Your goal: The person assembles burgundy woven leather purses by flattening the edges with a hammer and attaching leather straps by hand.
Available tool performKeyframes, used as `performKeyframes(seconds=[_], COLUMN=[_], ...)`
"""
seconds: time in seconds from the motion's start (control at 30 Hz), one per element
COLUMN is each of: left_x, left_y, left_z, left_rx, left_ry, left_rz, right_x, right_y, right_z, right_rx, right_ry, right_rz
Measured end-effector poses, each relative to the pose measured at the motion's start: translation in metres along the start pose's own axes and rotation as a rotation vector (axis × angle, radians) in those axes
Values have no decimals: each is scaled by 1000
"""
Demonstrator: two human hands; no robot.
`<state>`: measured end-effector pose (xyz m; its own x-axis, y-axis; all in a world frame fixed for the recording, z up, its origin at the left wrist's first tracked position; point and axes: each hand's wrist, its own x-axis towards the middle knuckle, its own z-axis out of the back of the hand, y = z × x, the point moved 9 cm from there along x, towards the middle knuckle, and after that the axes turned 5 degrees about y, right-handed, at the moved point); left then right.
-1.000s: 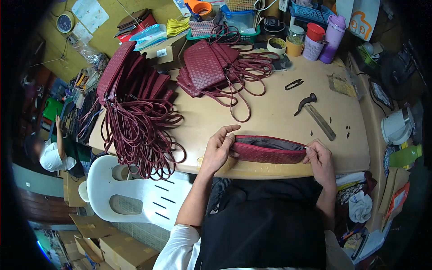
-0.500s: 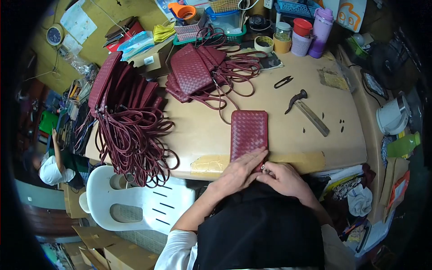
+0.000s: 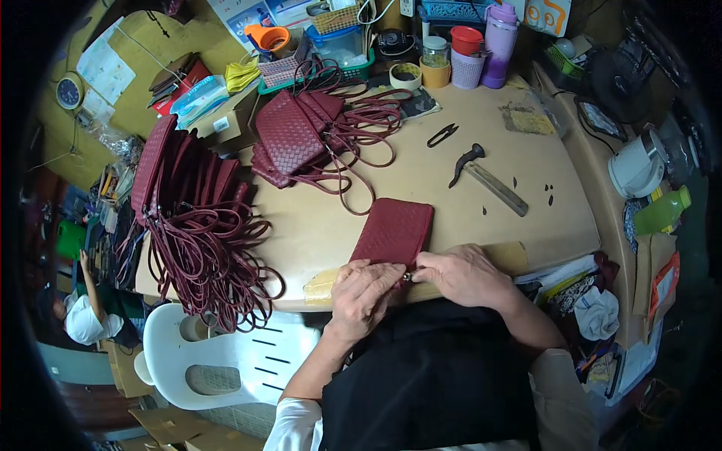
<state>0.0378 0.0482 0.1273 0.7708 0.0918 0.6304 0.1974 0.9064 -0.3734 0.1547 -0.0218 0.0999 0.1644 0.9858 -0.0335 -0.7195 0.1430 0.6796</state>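
Note:
A burgundy woven wristlet pouch (image 3: 392, 229) lies tilted at the table's front edge, its far end on the tabletop. Closed over its near end is my left hand (image 3: 362, 295), fingers bent along the lower edge. My right hand (image 3: 460, 276) pinches the near right corner. A small shiny metal fitting (image 3: 408, 276) shows between the fingertips of both hands; its exact form is too small to make out. The pouch's near end is covered by my fingers.
Several burgundy pouches (image 3: 297, 135) with straps lie at the back, and a larger bunch (image 3: 169, 173) stands on the left. A hammer (image 3: 492, 184) and thread snips (image 3: 443, 135) rest beyond my right hand. A white chair (image 3: 177, 361) and another person (image 3: 94, 316) are at left.
The pouch has tilted, and its far end now leans to the right. My left hand has slid from its face to the near edge. The whole view has shifted slightly.

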Motion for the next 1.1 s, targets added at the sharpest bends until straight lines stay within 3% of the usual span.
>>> performKeyframes(seconds=[0.1, 0.17, 0.2, 0.27, 0.3, 0.37, 0.4, 0.43, 0.47, 0.5, 0.57, 0.6, 0.63, 0.67, 0.7, 0.83, 0.9, 0.93, 1.0, 1.03, 1.1], left_x=[-2, -6, -9, -11, -12, -15, -15, -17, -27, -33, -38, -34, -27, -21, -13, -10, -21, -21, -23, -23, -21], left_y=[0, -9, -9, -11, -10, 0, 9, 19, 40, 46, 59, 58, 57, 55, 40, -7, 1, 2, 5, 4, 4], left_z=[7, 16, 21, 34, 38, 33, 25, 17, 0, -4, 2, -4, -7, -12, -29, -109, -131, -131, -131, -131, -131], left_rx=[-24, -36, -70, -24, 24, -2, -4, -10, 51, 124, 78, 78, 30, -17, -97, 42, 189, 187, 159, 152, 149], left_ry=[-83, -113, -136, -122, -111, -76, 59, 198, 481, 617, 556, 556, 473, 389, 399, 665, 703, 709, 720, 721, 721], left_rz=[12, -43, -35, -58, -77, -87, -39, 9, 149, 122, 191, 185, 239, 294, 216, 97, 56, 51, 76, 79, 81], right_x=[1, 0, -2, -17, -32, -55, -63, -62, -62, -65, -75, -77, -66, -59, -52, 1, 1, -4, -28, -37, -35], right_y=[13, -2, -24, -85, -98, -90, -88, -98, -109, -112, -127, -141, -151, -146, -139, -171, -207, -195, -187, -182, -160], right_z=[-1, 14, 21, 60, 72, 77, 77, 61, 42, 44, 57, 71, 71, 87, 99, 87, 85, 88, 61, 58, 37], right_rx=[72, -24, -119, -277, -274, -422, -425, -325, -224, -227, 28, -130, -131, -346, -565, -739, -169, -165, 738, 735, 606], right_ry=[-23, -124, -322, -431, -596, -729, -728, -467, -208, -208, -330, -506, -509, -660, -811, -647, -483, -485, -510, -507, -164], right_rz=[57, -12, 76, -354, -255, -248, -247, -321, -389, -392, -451, -372, -376, -349, -315, -355, -625, -632, -675, -681, -558])
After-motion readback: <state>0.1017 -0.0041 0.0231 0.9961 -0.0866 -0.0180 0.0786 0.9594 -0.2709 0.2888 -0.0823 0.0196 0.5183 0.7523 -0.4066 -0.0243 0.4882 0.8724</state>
